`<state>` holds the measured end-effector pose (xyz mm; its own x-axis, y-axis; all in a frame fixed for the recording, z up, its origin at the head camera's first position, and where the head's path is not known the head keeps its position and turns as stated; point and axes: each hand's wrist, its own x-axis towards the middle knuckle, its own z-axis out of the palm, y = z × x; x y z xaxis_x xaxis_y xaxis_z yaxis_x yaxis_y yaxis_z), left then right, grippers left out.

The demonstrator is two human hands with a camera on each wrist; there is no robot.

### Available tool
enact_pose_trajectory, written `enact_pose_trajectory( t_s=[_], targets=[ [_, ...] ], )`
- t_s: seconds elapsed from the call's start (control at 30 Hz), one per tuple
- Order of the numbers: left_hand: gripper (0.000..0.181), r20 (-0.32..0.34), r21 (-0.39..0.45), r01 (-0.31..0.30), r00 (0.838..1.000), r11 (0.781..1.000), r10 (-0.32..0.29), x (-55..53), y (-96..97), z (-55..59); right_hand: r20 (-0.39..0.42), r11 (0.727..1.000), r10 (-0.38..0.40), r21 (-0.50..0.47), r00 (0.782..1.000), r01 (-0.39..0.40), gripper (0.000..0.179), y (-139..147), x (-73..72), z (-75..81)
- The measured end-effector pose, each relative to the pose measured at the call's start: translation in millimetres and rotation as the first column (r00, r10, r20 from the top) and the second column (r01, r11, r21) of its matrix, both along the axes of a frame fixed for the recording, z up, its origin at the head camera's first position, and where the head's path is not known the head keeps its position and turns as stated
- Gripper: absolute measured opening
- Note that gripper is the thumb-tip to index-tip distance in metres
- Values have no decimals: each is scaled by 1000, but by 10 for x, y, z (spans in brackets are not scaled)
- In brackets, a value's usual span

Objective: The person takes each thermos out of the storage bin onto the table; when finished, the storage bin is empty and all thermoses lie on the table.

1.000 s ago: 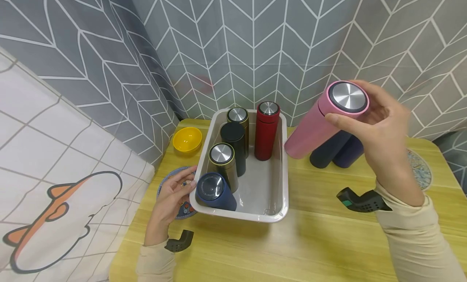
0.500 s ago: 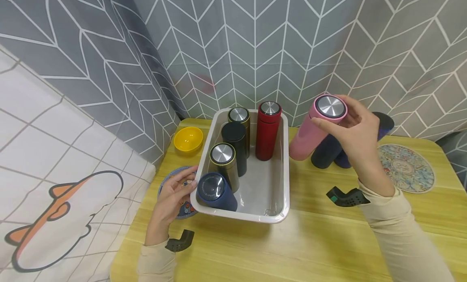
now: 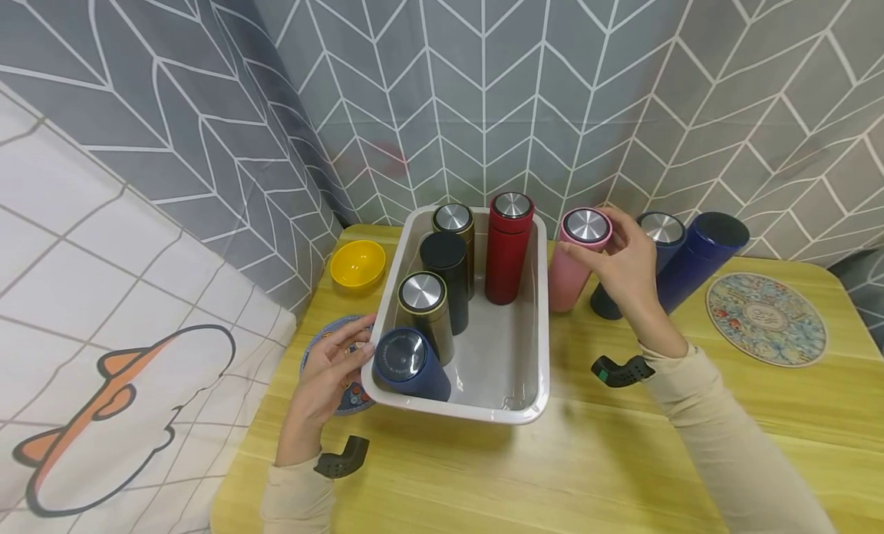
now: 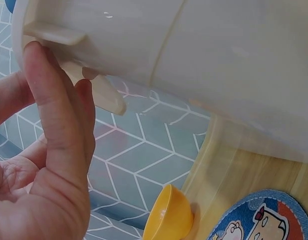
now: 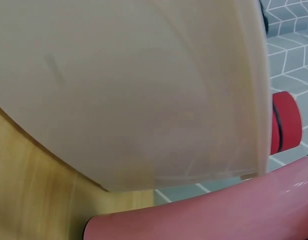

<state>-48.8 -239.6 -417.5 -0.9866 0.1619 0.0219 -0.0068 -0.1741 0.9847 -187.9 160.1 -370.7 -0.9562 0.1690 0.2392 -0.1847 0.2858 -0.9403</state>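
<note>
My right hand (image 3: 625, 264) grips a pink thermos (image 3: 568, 282) around its upper end, just outside the right wall of a white plastic bin (image 3: 541, 350). In the right wrist view the pink thermos (image 5: 208, 215) lies across the bottom, and the hand is out of sight. My left hand (image 3: 330, 373) holds the bin's left rim; the left wrist view shows its fingers (image 4: 56, 100) under that rim. Inside the bin are a red thermos (image 3: 506, 258), a black thermos (image 3: 446, 277), a brown-gold thermos (image 3: 467, 242), a grey-gold thermos (image 3: 430, 319) and a tilted blue thermos (image 3: 417, 369).
Right of the pink thermos stand a dark blue thermos (image 3: 605, 300) with a silver lid and a glossy indigo thermos (image 3: 697, 258). A round floral mat (image 3: 766, 319) lies farther right. Left of the bin are a yellow bowl (image 3: 357, 264) and a patterned round mat (image 3: 352, 400).
My right hand has brought the pink thermos left and down, from tilted in the air to nearly upright beside the bin. My left hand stays at the rim.
</note>
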Motion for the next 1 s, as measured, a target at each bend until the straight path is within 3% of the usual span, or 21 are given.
enact_pose_trajectory(
  t_s=[0.43, 0.8, 1.0],
  targets=[
    [46, -4, 0, -10, 1000, 1000, 10, -3, 5, -9, 70, 1000, 4, 9, 998, -5, 67, -6, -63, -157],
    [43, -11, 39, -19, 1000, 999, 20, 4, -11, -18, 84, 989, 86, 111, 993, -95, 73, -1, -42, -74],
    [43, -5, 38, -19, 1000, 999, 19, -8, -5, -26, 74, 986, 53, 153, 996, -64, 76, -5, -35, -45]
  ],
)
